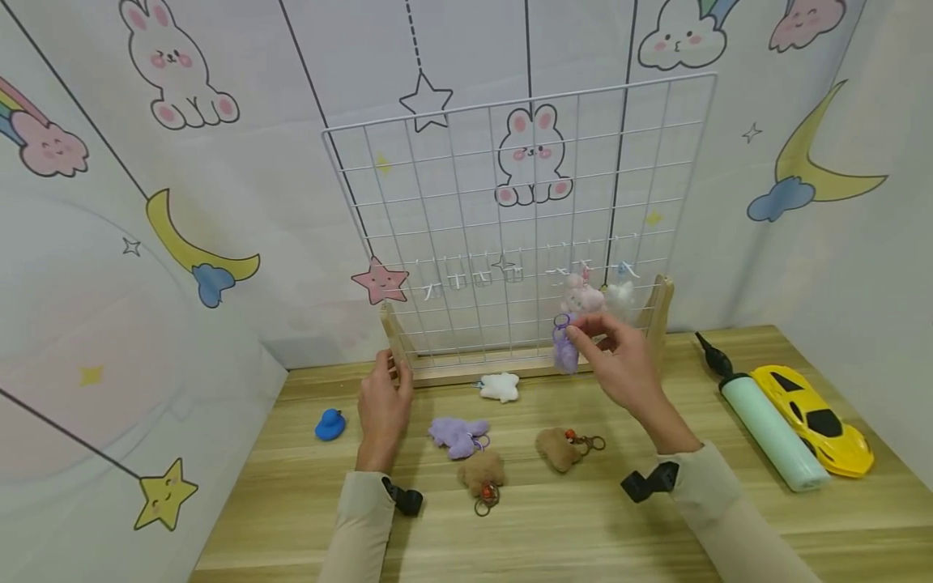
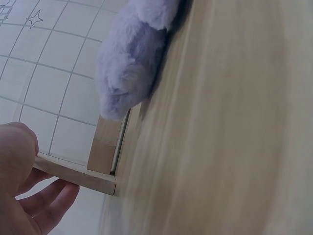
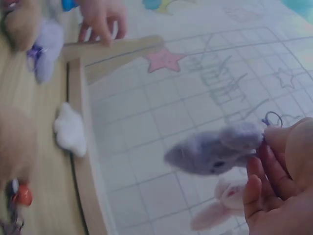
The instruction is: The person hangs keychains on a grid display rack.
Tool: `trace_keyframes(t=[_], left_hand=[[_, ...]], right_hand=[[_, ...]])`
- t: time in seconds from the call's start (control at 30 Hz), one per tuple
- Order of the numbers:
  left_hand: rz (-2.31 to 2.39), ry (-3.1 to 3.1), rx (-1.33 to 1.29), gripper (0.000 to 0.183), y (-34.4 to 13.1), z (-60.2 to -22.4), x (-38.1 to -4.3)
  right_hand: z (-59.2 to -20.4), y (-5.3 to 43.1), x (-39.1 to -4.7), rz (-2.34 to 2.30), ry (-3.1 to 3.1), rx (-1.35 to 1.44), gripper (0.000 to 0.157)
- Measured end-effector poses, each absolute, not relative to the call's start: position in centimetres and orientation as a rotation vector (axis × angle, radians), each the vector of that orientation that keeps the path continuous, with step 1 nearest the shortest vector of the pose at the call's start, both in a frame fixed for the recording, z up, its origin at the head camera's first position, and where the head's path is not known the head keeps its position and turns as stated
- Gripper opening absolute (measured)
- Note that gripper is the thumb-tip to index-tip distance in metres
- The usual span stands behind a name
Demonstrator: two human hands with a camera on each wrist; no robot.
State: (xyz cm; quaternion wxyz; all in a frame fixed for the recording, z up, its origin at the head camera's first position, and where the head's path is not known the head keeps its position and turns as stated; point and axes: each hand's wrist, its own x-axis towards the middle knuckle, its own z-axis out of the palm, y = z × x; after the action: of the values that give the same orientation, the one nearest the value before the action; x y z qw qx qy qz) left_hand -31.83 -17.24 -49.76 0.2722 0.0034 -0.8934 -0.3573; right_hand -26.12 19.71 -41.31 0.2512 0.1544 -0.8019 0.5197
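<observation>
Right hand (image 1: 619, 360) pinches purple plush keychain (image 1: 565, 355) near its ring; plush is off the table (image 1: 568, 534), in front of the lower right of the wire grid (image 1: 526, 102). Left hand (image 1: 382, 405) grips the wooden side foot (image 2: 73, 176), thumb one side, fingers the other. Grid stands along the table's back edge on a wooden base (image 1: 466, 374). Pink plush (image 1: 583, 295) and white hanging plush (image 1: 621, 298) hang at its lower right; white hooks (image 1: 457, 281) to their left. White star-like plush (image 1: 500, 387) lies just in front of the base. Second purple plush (image 1: 457, 436) and two brown plushes (image 1: 483, 471) lie nearer the front edge. Blue duck (image 1: 330, 425): near left edge. Yellow toy car (image 1: 816, 421) and pump (image 1: 776, 437), side by side: toward right edge.
</observation>
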Motion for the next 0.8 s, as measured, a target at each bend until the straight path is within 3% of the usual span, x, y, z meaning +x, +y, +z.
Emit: trace_keyframes(t=[0.33, 0.8], left_hand=[[-0.95, -2.393, -0.004, 0.035, -17.3, -49.7, -31.8], [-0.947, -2.409, -0.005, 0.036, -17.4, -49.9, -31.9]], right_hand=[[-39.2, 17.5, -26.6, 1.704, -1.969, 0.187, 0.029], [-37.8, 16.0, -27.6, 1.906, -1.817, -0.008, 0.032]])
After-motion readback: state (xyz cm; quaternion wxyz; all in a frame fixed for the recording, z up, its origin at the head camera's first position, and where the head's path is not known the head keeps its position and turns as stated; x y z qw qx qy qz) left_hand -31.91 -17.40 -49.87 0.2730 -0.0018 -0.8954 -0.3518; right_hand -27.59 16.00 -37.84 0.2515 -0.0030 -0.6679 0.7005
